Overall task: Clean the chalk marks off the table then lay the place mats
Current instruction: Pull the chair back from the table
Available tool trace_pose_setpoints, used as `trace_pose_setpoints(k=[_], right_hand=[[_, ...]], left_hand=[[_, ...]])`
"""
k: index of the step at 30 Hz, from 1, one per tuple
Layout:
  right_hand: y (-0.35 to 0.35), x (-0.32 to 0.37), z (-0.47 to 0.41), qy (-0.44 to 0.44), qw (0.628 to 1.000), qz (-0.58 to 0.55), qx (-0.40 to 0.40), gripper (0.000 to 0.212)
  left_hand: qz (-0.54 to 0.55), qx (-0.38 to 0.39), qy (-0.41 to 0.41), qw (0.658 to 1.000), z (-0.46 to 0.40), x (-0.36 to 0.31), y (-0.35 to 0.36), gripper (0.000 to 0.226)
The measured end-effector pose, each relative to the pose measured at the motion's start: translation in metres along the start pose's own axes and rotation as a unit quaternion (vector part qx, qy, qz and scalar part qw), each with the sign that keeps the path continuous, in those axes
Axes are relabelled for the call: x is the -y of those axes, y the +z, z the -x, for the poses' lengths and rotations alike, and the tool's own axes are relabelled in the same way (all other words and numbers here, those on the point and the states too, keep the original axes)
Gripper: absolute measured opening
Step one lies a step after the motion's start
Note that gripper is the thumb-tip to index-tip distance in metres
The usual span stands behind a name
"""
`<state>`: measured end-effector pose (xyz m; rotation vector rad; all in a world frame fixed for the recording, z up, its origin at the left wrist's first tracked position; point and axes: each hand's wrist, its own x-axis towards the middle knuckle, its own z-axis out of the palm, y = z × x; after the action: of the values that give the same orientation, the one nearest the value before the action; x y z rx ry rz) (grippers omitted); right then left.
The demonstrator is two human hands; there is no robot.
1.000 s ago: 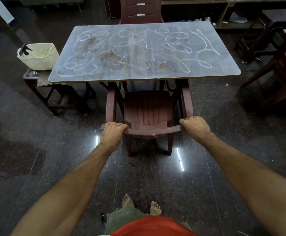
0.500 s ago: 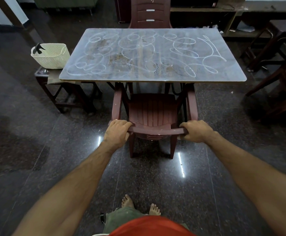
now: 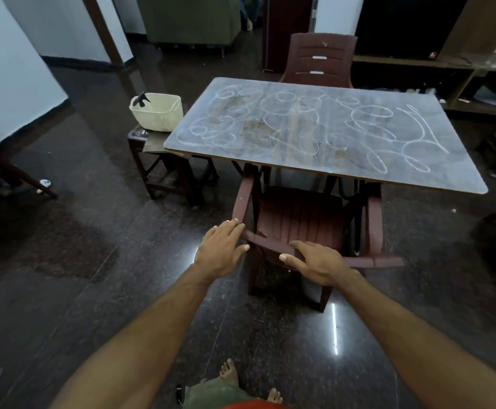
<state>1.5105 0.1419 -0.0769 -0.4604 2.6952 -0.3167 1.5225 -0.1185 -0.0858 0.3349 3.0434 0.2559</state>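
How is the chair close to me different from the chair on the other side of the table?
The near chair shows its seat and armrests and is pushed partly under the table; the far chair shows only its slotted backrest above the tabletop. The near chair sits turned at an angle to the table edge; the far chair faces it squarely. Both hands hover open by the near chair; nothing touches the far chair. Both chairs are reddish-brown plastic.
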Motion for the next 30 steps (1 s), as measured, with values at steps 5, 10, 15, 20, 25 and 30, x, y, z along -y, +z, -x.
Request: trace_pose_setpoints(k=[5, 10, 15, 20, 25, 30], right_hand=[[0.002, 0.032, -0.021, -0.014, 0.999, -0.043, -0.011, 0.074], [0.000, 0.072, -0.053, -0.040, 0.996, -0.059, -0.051, 0.077], [-0.007, 0.121, -0.099, -0.063, 0.995, -0.046, -0.057, 0.069], [-0.015, 0.179, -0.151, -0.092, 0.993, -0.017, -0.070, 0.070], [-0.020, 0.234, -0.202, -0.114, 0.989, 0.008, -0.096, 0.078], [-0.030, 0.280, -0.252, -0.119, 0.988, 0.011, -0.102, 0.085]], left_hand=[[0.009, -0.010, -0.043, 0.999, 0.011, 0.026, -0.008, 0.072], [0.025, -0.023, -0.083, 0.996, 0.017, 0.065, -0.015, 0.074], [0.045, -0.026, -0.116, 0.992, 0.018, 0.121, -0.027, 0.066], [0.037, -0.038, -0.134, 0.989, 0.008, 0.200, -0.047, 0.067], [0.036, -0.052, -0.140, 0.988, -0.002, 0.273, -0.074, 0.069], [0.040, -0.060, -0.149, 0.986, -0.010, 0.330, -0.095, 0.070]])
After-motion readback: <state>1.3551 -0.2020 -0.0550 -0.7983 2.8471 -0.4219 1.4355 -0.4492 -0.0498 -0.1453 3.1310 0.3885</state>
